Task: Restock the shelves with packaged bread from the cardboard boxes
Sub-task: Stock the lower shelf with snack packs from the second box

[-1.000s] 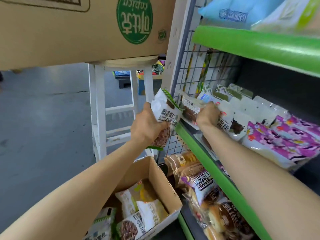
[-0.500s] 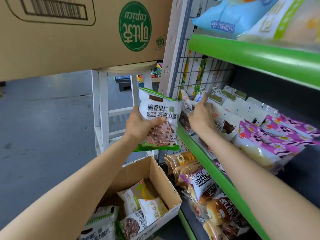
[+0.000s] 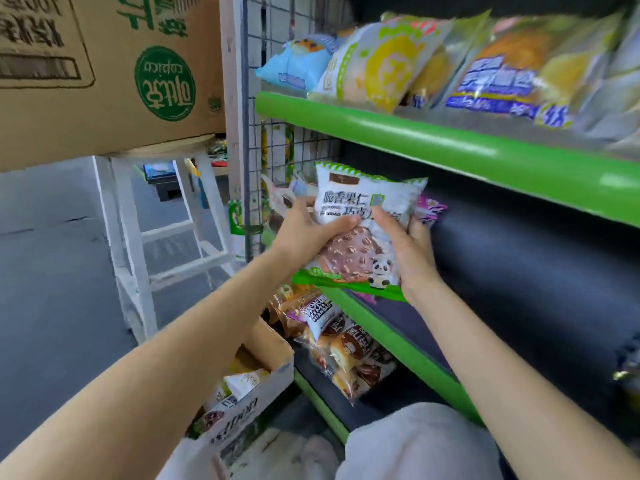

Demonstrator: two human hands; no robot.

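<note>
Left hand (image 3: 304, 233): gripping the bread packet (image 3: 363, 226) at its nine o'clock edge.
Right hand (image 3: 410, 251): gripping its three o'clock edge, over the green shelf (image 3: 398, 337).

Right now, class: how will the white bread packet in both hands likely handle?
The bread packet is probably soft: its film creases under the left hand and right hand. Likely light for its size, puffed with air. The glossy film may slip in a loose grip.

Upside-down "capico" on the cardboard box (image 3: 104, 64); "脆香果仁" on the bread packet (image 3: 363, 230).
</note>
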